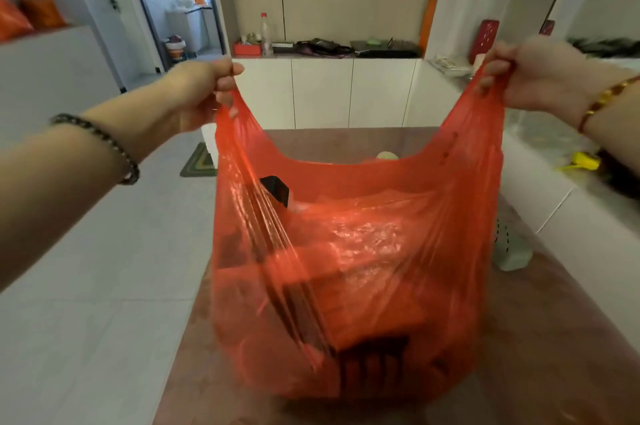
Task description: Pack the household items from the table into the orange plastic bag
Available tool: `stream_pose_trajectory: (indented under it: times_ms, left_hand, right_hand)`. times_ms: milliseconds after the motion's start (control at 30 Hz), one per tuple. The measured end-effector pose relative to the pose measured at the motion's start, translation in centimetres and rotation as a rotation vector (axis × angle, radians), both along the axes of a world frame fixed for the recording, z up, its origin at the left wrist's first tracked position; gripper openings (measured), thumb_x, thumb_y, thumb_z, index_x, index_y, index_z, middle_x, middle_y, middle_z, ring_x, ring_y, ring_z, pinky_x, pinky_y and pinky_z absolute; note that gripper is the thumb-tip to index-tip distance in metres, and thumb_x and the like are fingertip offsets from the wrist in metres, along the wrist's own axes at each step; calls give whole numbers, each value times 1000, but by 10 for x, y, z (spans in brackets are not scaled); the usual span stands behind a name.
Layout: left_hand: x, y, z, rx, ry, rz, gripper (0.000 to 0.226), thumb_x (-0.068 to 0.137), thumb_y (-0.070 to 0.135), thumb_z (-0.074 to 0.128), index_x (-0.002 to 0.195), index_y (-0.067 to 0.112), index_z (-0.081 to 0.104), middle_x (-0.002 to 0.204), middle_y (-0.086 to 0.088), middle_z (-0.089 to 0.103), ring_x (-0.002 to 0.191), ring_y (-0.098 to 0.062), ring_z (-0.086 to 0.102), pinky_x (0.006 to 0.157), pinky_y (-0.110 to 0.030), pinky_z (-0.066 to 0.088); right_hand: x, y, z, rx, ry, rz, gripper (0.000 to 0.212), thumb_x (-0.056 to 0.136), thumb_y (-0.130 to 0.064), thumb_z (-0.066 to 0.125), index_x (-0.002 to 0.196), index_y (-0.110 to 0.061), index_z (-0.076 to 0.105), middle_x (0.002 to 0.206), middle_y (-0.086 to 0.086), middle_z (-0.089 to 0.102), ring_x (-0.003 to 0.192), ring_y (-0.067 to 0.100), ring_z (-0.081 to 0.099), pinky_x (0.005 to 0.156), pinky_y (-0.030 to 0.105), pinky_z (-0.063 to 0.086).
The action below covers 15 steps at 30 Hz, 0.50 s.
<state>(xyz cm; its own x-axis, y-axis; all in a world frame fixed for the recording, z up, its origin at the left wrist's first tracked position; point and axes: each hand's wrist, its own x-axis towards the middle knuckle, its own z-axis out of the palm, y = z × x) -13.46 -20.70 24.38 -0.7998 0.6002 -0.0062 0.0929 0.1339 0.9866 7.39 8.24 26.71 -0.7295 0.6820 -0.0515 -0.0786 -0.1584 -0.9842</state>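
The orange plastic bag (356,251) stands on the brown table (540,355), stretched wide by its two handles. My left hand (204,88) grips the left handle and my right hand (530,74) grips the right one, both raised above the table. Through the thin plastic I see several items inside: a black object (275,189) near the top left, a flat box shape in the middle and a dark slotted thing (375,367) at the bottom. A pale round thing (387,156) shows just behind the bag's rim.
A pale green perforated object (510,248) lies on the table to the right of the bag. A white counter (540,189) runs along the right with a yellow item (583,161). White cabinets with clutter stand at the back. Tiled floor lies to the left.
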Motion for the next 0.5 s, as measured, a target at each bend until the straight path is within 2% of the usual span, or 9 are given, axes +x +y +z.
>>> stream_pose_trajectory:
  times_ms: [67,100,167,267,367,500]
  left_hand:
    - [-1,14,16,48,7,4,35,100,30,26,72,24,44,29,9,34,26,-3,31,38,-9,40]
    - [2,20,22,66,15,1,35,100,29,25,72,24,44,29,9,34,26,-3,31,37,-9,40]
    - [3,26,29,102,48,0,34,101,26,25,73,23,45,30,8,35,26,-3,31,36,-11,39]
    - [1,28,28,98,36,-33,32,100,28,27,75,24,47,33,8,36,27,-3,31,36,-10,38]
    - [-5,12,14,-68,-10,-89,31,98,31,32,75,24,51,36,8,39,27,-3,33,37,-12,43]
    - [-11,-13,-5,-389,-106,-92,33,96,35,36,80,13,56,36,5,44,25,-6,41,31,-21,46]
  right_hand:
    - [-5,6,13,9,52,-25,24,56,5,31,58,-19,32,34,-9,33,31,5,28,42,18,30]
    - [-8,8,19,16,69,-41,24,57,5,30,56,-19,33,32,-9,32,31,5,28,43,18,30]
    - [-13,15,24,28,79,-58,33,73,6,29,52,-18,38,33,-8,30,30,4,28,45,17,30]
    - [-13,21,23,99,28,9,37,93,-8,26,60,-20,38,34,-8,29,32,5,28,43,17,32]
    - [-2,29,9,139,-132,143,34,97,-19,30,65,-20,41,34,-10,28,30,3,25,37,15,29]
    - [25,36,-15,120,-351,304,34,98,-24,33,67,-17,44,36,-9,29,28,3,26,30,14,28]
